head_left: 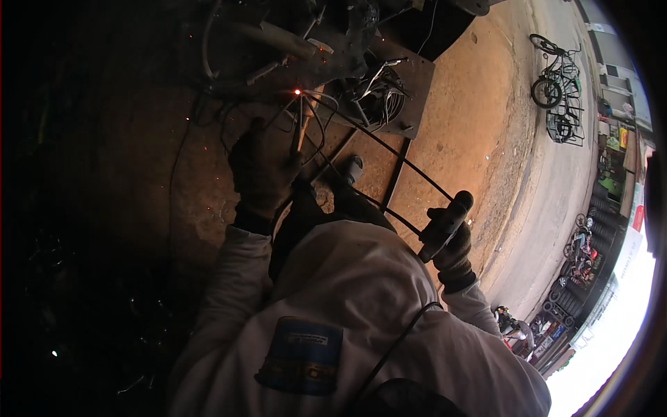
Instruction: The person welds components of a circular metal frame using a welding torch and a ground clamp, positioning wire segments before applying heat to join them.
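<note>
My right hand (451,247), in a dark knit glove, is wrapped round a black electrode holder (447,224). A long thin rod (413,165) runs from it up and left toward a bright glowing spot (297,92) on dark metalwork (292,42). Below that spot is my left hand (264,167), also gloved, its fingers curled. Beside its fingers stands a narrow, orange-lit strip (306,126), with several thin dark rods or wires round it. Shadow hides what the left fingers grip. Small orange sparks are scattered about the glow.
A metal plate (421,90) bears a coil of wire (390,104). Dark bars (397,174) cross the brown ground by my shoes (354,169). A loose cable (174,181) trails at left. Across the road stand a cargo tricycle (559,94), motorcycles (580,247) and stacked tyres (566,302).
</note>
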